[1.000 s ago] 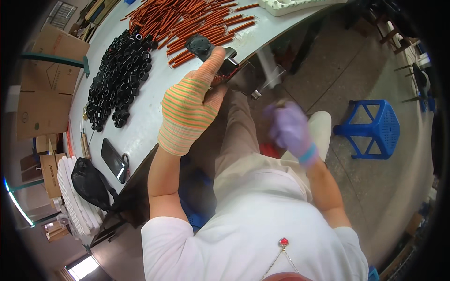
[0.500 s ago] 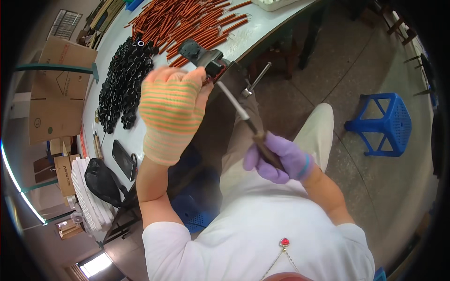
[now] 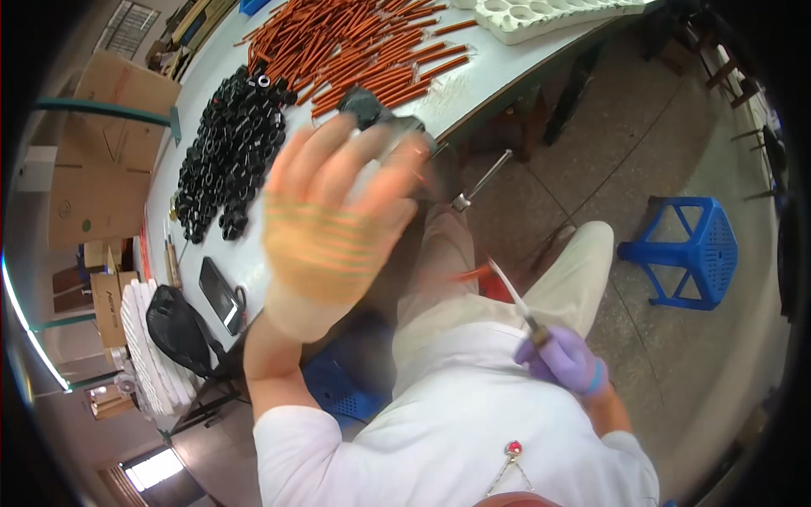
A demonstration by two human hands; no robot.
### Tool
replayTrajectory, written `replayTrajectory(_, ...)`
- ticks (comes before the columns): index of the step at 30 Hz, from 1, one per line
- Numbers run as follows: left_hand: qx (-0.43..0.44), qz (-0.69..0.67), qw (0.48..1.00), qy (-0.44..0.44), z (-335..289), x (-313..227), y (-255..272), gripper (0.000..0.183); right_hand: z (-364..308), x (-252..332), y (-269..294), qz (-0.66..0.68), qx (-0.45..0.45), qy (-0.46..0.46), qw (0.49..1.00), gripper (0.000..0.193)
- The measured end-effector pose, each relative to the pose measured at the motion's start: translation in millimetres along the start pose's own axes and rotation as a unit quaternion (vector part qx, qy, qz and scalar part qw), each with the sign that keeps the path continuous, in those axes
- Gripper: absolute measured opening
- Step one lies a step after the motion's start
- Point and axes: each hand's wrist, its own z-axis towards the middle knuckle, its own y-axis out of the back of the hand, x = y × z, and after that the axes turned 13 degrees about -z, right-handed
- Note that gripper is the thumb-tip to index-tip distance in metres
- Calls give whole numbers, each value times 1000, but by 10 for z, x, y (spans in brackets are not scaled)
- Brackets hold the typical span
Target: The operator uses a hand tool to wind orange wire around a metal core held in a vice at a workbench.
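We are spreading the fingers of our left hand [image 3: 329, 224], in its striped glove, apart just beside a dark fixture [image 3: 363, 107] at the edge of the counter [image 3: 460, 95] (through the blur, we are failing to tell whether they are touching it). With our right hand [image 3: 568, 362], in a purple glove, we are clamping the fingers around the handle of a slim metal-shafted tool [image 3: 517, 302], pointing its shaft forward and left of them. Black rings [image 3: 228, 148] are lying left of the left fingers, orange rods [image 3: 346, 46] beyond them.
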Motion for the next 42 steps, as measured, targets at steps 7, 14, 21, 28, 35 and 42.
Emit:
replayTrajectory(7,115,-275,952,-61,1,-318,-353,39,-415,-310,-113,-175,-144,44,973,22)
replayTrajectory(14,-69,-792,588,148,-445,-323,263,34,834,784,199,-436,-315,279,795,19)
replayTrajectory(21,-22,-715,698,22,-557,-578,-212,54,365,339,-123,-325,-181,195,908,18)
replayTrajectory(28,-157,-633,758,-9,-680,-844,-543,52,1256,1516,-115,-234,-334,325,853,25)
replayTrajectory(35,-249,-632,734,-3,-606,-855,-731,28,1521,2180,-214,-495,-306,168,795,19)
replayTrajectory(42,-237,-672,700,-46,-408,-716,-749,21,1590,2238,-87,-563,-248,162,772,30)
